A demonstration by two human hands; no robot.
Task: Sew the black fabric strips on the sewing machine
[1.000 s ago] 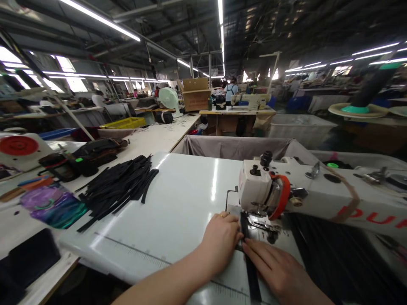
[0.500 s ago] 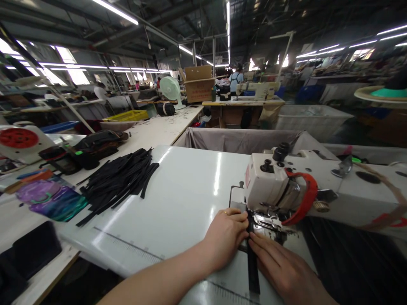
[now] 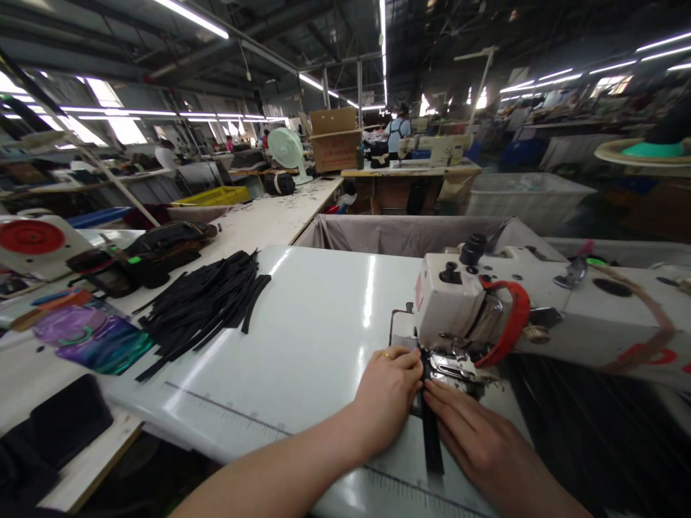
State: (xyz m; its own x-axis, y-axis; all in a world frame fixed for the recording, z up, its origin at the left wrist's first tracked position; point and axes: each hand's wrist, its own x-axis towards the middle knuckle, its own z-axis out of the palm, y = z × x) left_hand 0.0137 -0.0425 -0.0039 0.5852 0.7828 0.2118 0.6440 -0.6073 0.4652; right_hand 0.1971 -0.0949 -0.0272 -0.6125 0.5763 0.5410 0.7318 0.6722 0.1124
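A narrow black fabric strip [image 3: 432, 442] lies lengthwise under the head of a white sewing machine [image 3: 448, 295], its near end flat on the pale table. My left hand [image 3: 386, 392] is closed, its curled fingers pressing the strip's left side close to the needle area. Along the right edge lies my right hand [image 3: 480, 439], fingers together and fingertips holding the strip just in front of the metal guide plate [image 3: 450, 368]. The needle and the strip's far end are hidden behind the machine head and my fingers.
Left on the table is a pile of black strips [image 3: 205, 302], near a purple-teal pouch [image 3: 91, 338]. A red curved guard [image 3: 515, 324] sticks out of the machine head. Dark material [image 3: 588, 424] lies at right. A cloth-lined bin [image 3: 389, 234] stands beyond the table edge.
The strip has slid a little forward under the machine head, so less of its near end shows. Both hands stay by it, almost unmoved. The view has shifted slightly.
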